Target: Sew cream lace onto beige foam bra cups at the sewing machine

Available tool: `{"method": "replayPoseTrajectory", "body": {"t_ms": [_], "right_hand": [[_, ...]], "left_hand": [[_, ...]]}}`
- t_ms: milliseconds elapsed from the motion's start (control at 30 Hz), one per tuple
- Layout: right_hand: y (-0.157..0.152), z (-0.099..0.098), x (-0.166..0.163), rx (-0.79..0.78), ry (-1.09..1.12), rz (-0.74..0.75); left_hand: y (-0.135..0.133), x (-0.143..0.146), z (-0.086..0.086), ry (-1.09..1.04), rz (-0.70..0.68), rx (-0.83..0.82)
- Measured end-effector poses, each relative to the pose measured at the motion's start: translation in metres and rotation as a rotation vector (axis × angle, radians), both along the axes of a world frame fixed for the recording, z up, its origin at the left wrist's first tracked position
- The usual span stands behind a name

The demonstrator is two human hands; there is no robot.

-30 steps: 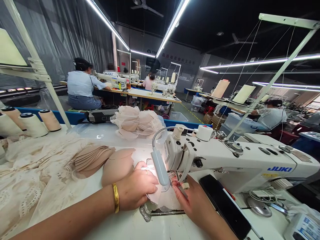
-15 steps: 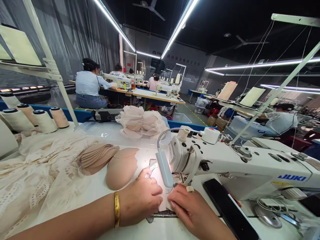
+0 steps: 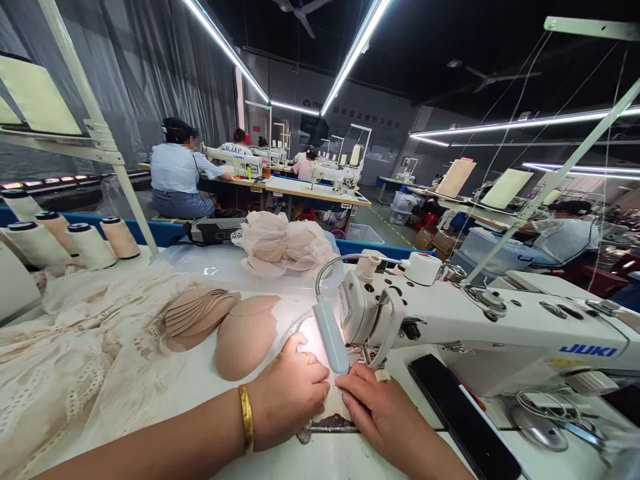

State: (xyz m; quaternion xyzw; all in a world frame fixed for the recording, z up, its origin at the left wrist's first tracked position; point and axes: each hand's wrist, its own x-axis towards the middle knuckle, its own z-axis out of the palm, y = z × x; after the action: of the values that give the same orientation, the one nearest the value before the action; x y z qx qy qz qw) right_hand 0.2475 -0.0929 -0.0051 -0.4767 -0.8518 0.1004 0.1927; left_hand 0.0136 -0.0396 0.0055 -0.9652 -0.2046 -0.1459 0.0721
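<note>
a gold bracelet (image 3: 247,420) that I saw round the left wrist (image 3: 257,415), a slim gold ring (image 3: 308,359) that sat on the left hand (image 3: 293,392), forearms (image 3: 170,435) that were bare

Grey curtain (image 3: 140,73) hanging at left, dark ceiling (image 3: 425,40) with lit tube lights (image 3: 356,57), fans (image 3: 300,11) overhead, grey far wall (image 3: 280,80) bearing lettering (image 3: 367,118), pale-topped worktables (image 3: 300,187) beyond, floor (image 3: 391,240) marked with yellow line (image 3: 397,233)

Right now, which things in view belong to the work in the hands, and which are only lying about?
Belonging to the work, it seems:
pale fabric, between the left hand and right hand
sewing machine
lamp, lighting the fabric
probably the beige pieces beside the left hand

Apparently just lying about:
black phone
silver object, further right
</note>
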Motion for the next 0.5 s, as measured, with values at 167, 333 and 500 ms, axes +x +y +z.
{"method": "replayPoseTrajectory", "body": {"t_ms": [167, 333, 500], "right_hand": [[0.004, -0.003, -0.002, 0.005, -0.008, -0.068], [0.006, -0.007, -0.003, 0.109, -0.052, -0.063], [0.006, -0.024, 0.007, 0.477, -0.104, 0.031]], "left_hand": [[0.011, 0.002, 0.005, 0.019, 0.063, -0.038], [0.009, 0.007, 0.009, 0.069, 0.142, -0.064], [-0.037, -0.016, -0.003, 0.14, 0.169, -0.06]]}}
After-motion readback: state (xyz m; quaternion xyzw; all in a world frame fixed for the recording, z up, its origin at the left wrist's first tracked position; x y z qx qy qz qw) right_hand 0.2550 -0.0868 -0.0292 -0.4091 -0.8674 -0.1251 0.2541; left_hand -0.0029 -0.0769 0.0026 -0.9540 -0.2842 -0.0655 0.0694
